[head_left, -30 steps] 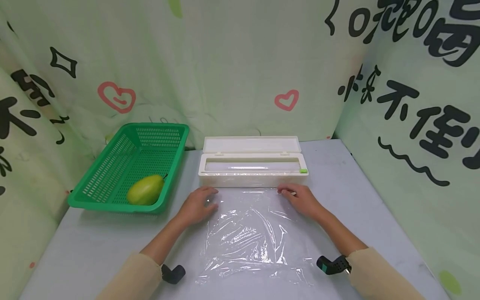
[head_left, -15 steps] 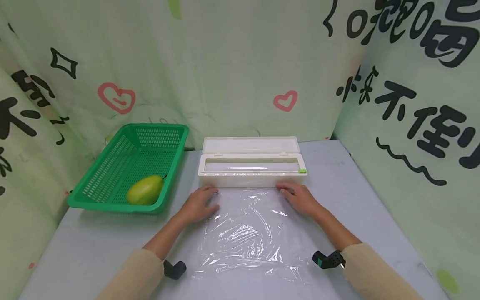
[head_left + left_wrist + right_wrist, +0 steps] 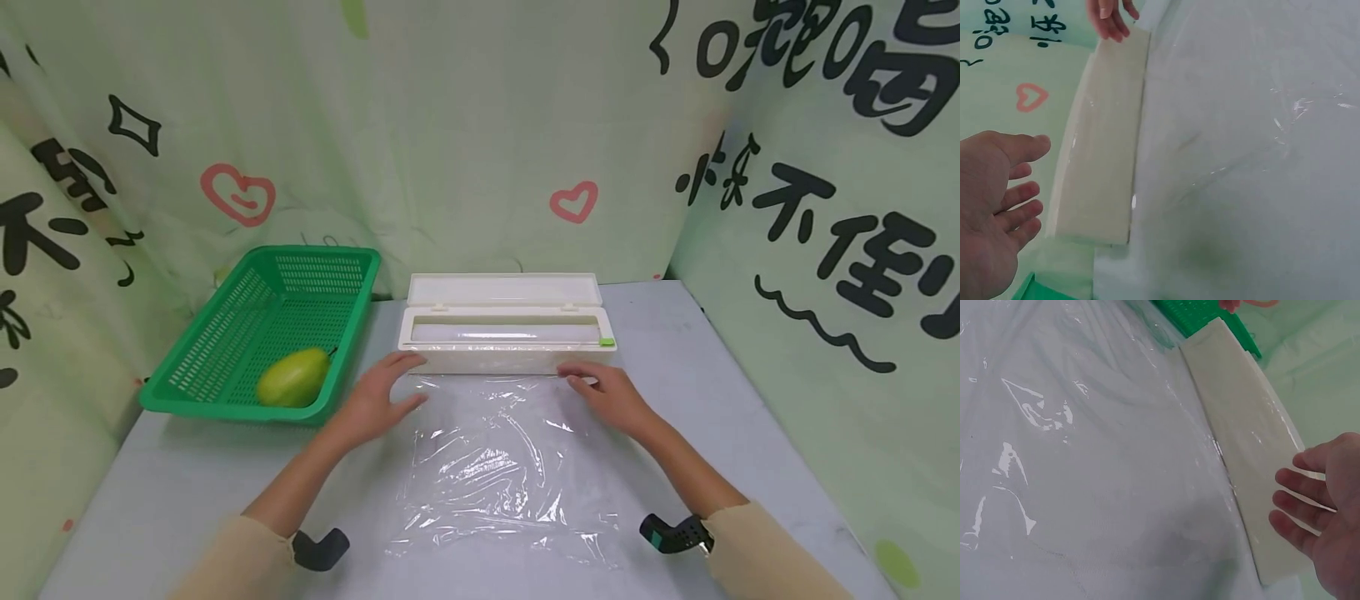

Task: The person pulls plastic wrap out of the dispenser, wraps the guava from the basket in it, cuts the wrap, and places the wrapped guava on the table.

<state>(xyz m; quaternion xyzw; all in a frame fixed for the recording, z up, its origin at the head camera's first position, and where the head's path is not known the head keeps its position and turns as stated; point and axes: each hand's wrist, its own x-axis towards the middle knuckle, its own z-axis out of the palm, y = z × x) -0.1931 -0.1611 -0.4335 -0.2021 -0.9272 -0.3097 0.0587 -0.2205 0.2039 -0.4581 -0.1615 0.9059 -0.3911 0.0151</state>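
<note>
A white cling film dispenser [image 3: 506, 362] stands at the back of the table with its lid [image 3: 502, 290] raised. Inside lies a roll [image 3: 510, 333], and a green slider [image 3: 607, 342] sits at the right end. A crinkled sheet of cling film [image 3: 502, 475] stretches from the dispenser's front toward the person. My left hand [image 3: 375, 404], thumb spread from the fingers, is by the dispenser's front left corner and holds nothing. At the front right, my right hand [image 3: 611, 402] has its fingertips right at the dispenser's face; the right wrist view shows loosely bent fingers [image 3: 1300, 487] with nothing in them.
To the left stands a green plastic basket [image 3: 202, 408] with a yellow-green fruit [image 3: 294, 378] in it. A printed curtain [image 3: 450, 150] hangs close behind the dispenser and along both sides of the table [image 3: 720, 417]. Each wrist wears a black device [image 3: 321, 550].
My left hand has drawn away from the film's edge to the left and slightly up, its thumb spreading. My right hand stays almost in place at the dispenser. The film still lies spread out.
</note>
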